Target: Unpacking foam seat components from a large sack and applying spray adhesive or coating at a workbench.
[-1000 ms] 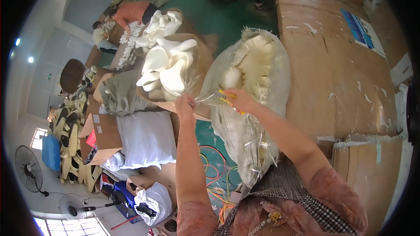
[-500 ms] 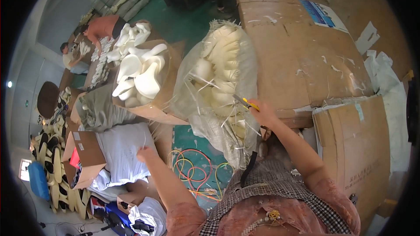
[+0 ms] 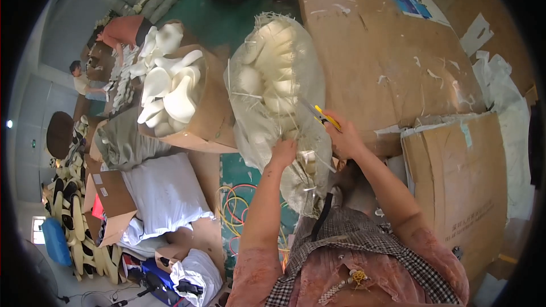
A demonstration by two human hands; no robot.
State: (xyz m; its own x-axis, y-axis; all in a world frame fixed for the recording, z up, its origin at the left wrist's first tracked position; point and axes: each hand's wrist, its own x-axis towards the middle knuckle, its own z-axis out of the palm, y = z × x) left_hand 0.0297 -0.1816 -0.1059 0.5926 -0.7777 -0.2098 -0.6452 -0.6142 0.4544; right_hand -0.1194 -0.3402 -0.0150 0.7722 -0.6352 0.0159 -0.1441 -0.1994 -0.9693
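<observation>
My L hand [image 3: 284, 152] bunched shut on sack [image 3: 311, 79], prob. pinching its fabric; R hand [image 3: 344, 136] curled round yellow-handled scissors [image 3: 326, 118], blades by sack's R side. Sack mid-scene, btwn cartons, cream pieces [image 3: 278, 105] showing. Best: fabric taut, tips shallow, clear of L fingers & pcs. Open carton [image 3: 213, 108] crowds L, big carton [image 3: 387, 62] R; cables [image 3: 232, 216] on floor near L.
</observation>
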